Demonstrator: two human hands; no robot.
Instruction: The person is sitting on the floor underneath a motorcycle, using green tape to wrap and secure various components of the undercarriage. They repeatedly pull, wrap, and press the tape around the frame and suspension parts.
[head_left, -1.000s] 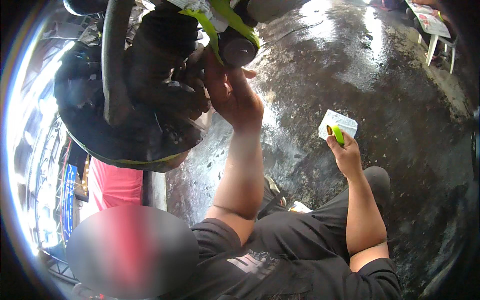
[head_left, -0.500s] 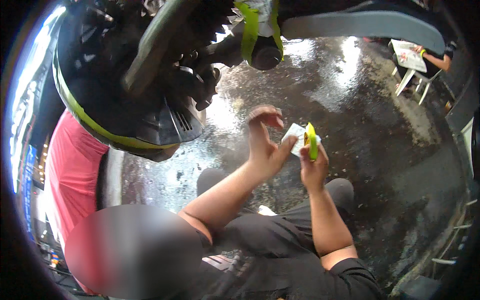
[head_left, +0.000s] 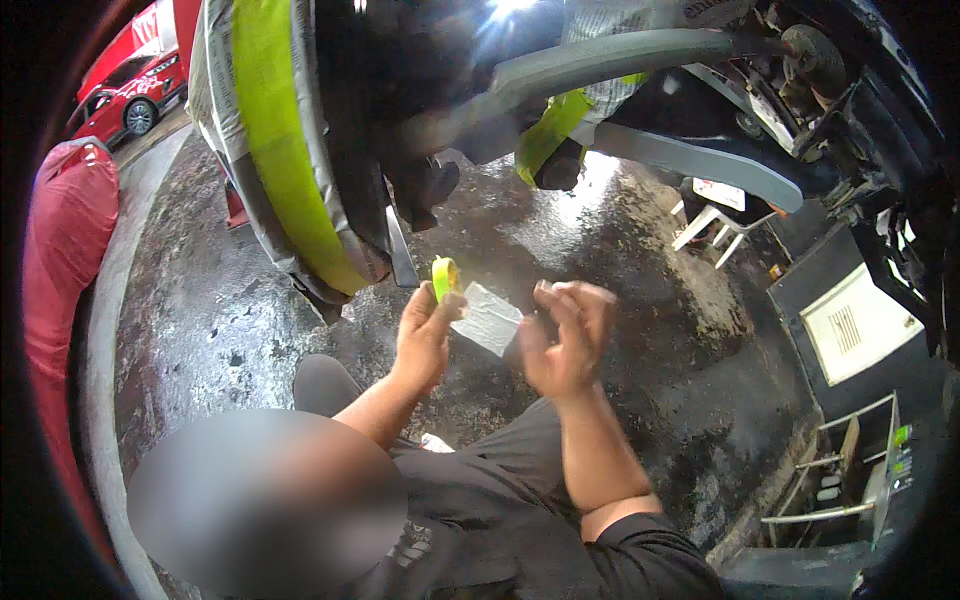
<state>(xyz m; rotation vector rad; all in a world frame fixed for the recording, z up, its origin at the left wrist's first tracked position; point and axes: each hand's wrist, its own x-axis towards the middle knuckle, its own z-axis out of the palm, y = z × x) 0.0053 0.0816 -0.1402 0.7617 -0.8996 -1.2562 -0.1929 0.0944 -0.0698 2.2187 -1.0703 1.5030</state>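
My left hand [head_left: 424,335] is closed on a roll of yellow-green masking tape [head_left: 441,278], held upright on its edge. A pale piece of paper [head_left: 486,320] extends from beside the left fingertips toward my right hand. My right hand [head_left: 570,335] is raised at the paper's far corner, thumb and fingers apart and slightly smeared by motion. Whether the right thumb touches the paper I cannot tell. Above my hands is a dark vehicle part [head_left: 350,150], its edge covered with paper and a wide yellow-green tape strip [head_left: 275,130].
A grey curved bar [head_left: 690,160] and dark mechanical parts hang overhead. A white plastic chair [head_left: 715,230] stands far right, near a white panel [head_left: 862,322] and a metal rack [head_left: 830,515]. Left are a red-covered object [head_left: 75,230] and a red car [head_left: 130,95]. The floor [head_left: 690,420] looks wet.
The tape roll has passed from my right hand to my left. My right hand has opened and lifted beside the paper. The view has shifted, showing more of the red car and rack.
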